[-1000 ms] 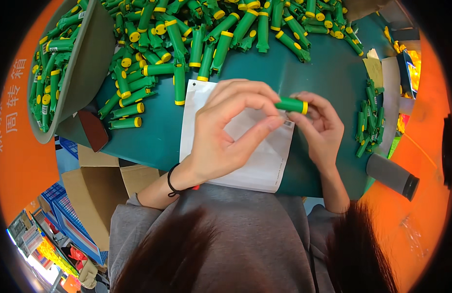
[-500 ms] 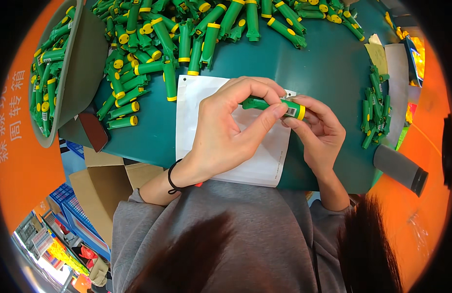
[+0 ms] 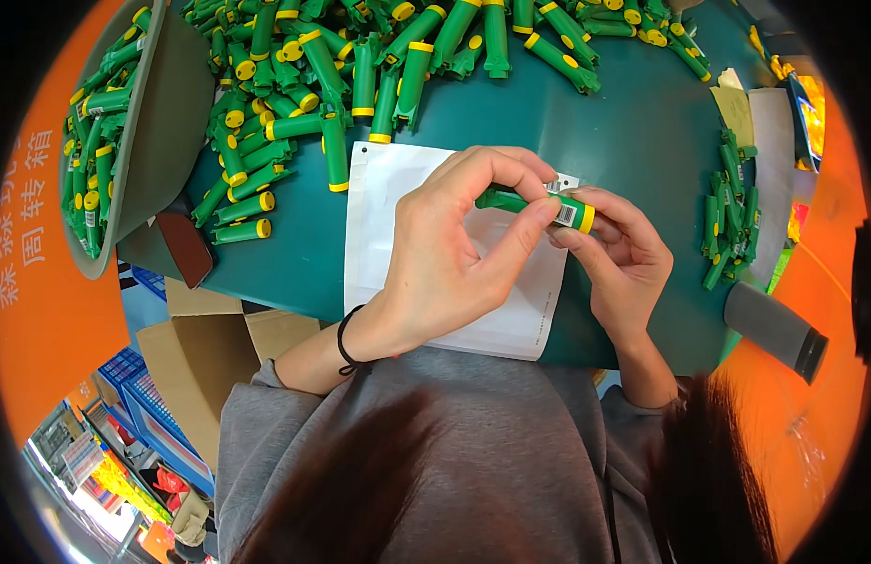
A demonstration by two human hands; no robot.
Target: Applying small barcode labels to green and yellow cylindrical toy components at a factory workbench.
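A green plastic tube (image 3: 504, 199) with a yellow end cap and a white barcode label lies sideways between my hands, above the white sheet (image 3: 388, 202). My left hand (image 3: 463, 240) pinches it, thumb on the near side by the label and index finger arched over from behind. Around the yellow-capped end my right hand (image 3: 625, 249) closes with thumb and fingers. A small white piece with dark marks shows by my left fingertips; whether it is stuck to the tube I cannot tell. The tube's other end is partly hidden behind my left hand.
Many similar tubes (image 3: 332, 150) pile up at the far side of the green table (image 3: 642, 122). More fill a grey bin (image 3: 163, 141) at left, and a small bunch (image 3: 729, 211) lies at right. A grey cylinder (image 3: 772, 329) lies right; an open carton (image 3: 205, 357) stands lower left.
The whole view has shifted slightly to the right. Both hands keep nearly the same grip on the tube.
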